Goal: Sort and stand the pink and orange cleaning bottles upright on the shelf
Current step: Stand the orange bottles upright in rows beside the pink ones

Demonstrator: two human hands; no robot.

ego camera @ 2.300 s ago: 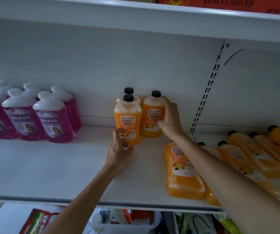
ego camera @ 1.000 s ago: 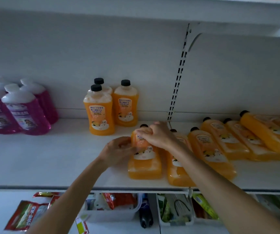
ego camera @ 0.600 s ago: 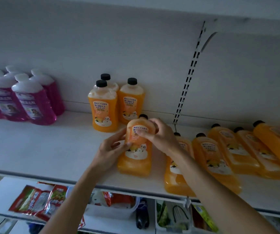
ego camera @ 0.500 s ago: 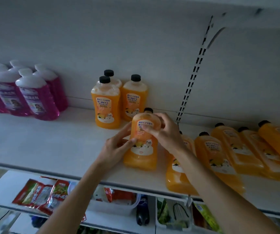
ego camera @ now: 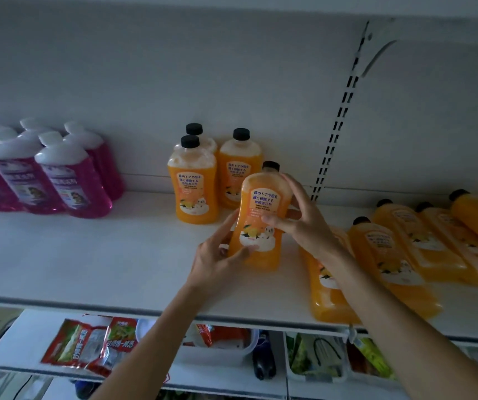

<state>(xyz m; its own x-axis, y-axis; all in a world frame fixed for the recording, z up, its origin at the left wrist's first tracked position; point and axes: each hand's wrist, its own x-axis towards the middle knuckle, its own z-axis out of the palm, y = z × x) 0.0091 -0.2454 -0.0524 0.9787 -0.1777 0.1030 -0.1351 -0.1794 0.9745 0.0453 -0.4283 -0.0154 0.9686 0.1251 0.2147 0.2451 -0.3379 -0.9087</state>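
Observation:
An orange cleaning bottle [ego camera: 262, 209] with a black cap stands nearly upright on the white shelf [ego camera: 87, 264], in both my hands. My left hand [ego camera: 217, 258] grips its lower left side. My right hand [ego camera: 304, 223] grips its right side, thumb across the label. Behind it three orange bottles [ego camera: 196, 189] stand upright near the back wall. Several orange bottles [ego camera: 391, 255] lie flat on the shelf to the right. Several pink bottles [ego camera: 70, 177] with white caps stand upright at the far left.
A slotted shelf upright [ego camera: 339, 125] runs down the back wall right of the standing orange bottles. Below the shelf, a lower shelf holds snack packets [ego camera: 93, 345] and plastic bins [ego camera: 315, 359].
Both hands took a lying orange bottle from the shelf's front and tilted it up until it stands nearly upright, nearer the three standing orange bottles.

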